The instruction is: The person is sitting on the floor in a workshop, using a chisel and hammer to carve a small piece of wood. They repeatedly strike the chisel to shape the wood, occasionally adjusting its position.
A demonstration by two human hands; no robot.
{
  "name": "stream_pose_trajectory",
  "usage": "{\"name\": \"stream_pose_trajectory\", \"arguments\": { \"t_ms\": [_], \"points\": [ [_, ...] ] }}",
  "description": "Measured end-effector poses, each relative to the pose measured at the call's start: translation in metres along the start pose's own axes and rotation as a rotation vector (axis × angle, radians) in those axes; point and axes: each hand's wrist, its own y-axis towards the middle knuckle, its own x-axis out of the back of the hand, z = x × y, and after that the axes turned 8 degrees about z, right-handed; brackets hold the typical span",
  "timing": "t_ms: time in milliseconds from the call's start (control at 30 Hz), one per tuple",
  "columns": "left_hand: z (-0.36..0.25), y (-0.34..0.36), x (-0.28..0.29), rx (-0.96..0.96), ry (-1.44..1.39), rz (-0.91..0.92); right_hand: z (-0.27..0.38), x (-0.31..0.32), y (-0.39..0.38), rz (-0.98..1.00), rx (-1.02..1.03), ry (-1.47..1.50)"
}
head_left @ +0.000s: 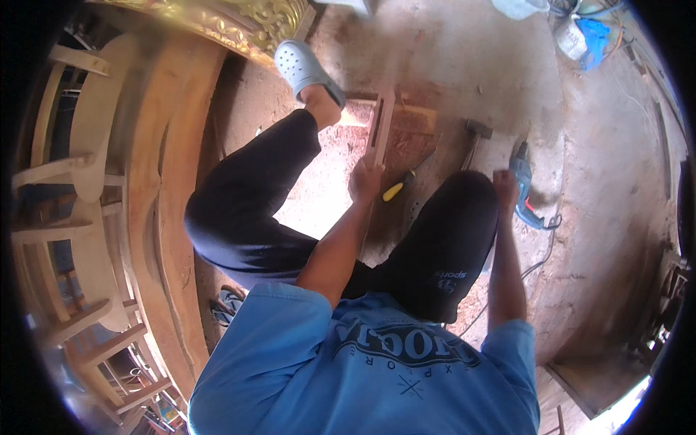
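Note:
My left hand [365, 181] is closed round the near end of a long narrow wooden bar [385, 119]. A dark slot or gap runs along the bar, which points away from me over a sawdust-strewn patch. My right hand [505, 187] is curled into a fist beside my right knee; what it holds, if anything, is hidden. Just right of that hand lies a blue-green power drill [523, 181] with a cord. Between my legs, right of the bar, a yellow-handled hand tool [394, 191] with a thin dark blade rests on the floor. Beyond my right knee lies a hammer [476, 130].
On the left stand a thick wooden plank [177, 188] and several wooden chair-like frames [90, 232]. A gold carved panel [261, 25] is at the far left, near my grey clog [303, 69]. Far right are a blue bag [594, 42] and a white bucket [571, 40]. Sandals [228, 303] lie by the plank.

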Motion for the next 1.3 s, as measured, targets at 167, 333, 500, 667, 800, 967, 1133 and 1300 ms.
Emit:
{"name": "stream_pose_trajectory", "arguments": {
  "t_ms": [167, 333, 500, 667, 800, 967, 1133, 1300],
  "points": [
    [0.015, 0.014, 0.005, 0.030, 0.105, 0.051, 0.079, 0.026, 0.075, -0.047, 0.189, -0.004],
    [0.026, 0.029, 0.019, 0.122, 0.031, 0.148, 0.137, 0.018, 0.117, 0.086, 0.308, -0.013],
    [0.043, 0.039, 0.039, 0.044, -0.239, 0.232, 0.169, -0.014, 0.154, 0.232, 0.433, -0.006],
    [0.051, 0.054, 0.058, 0.217, -0.376, 0.380, 0.176, -0.080, 0.175, 0.293, 0.570, -0.078],
    [0.048, 0.061, 0.065, 0.256, -0.344, 0.377, 0.173, -0.146, 0.165, 0.670, 0.387, -0.102],
    [0.055, 0.055, 0.075, 0.383, -0.503, 0.498, 0.182, -0.170, 0.129, 1.011, -0.027, 0.354],
    [0.044, 0.045, 0.053, 0.309, -0.611, 0.500, 0.173, -0.148, 0.074, 1.127, -0.313, 0.949],
    [0.007, 0.032, 0.023, 0.409, -0.233, 0.432, 0.166, -0.130, 0.066, 0.952, -0.287, 0.515]
  ]
}}
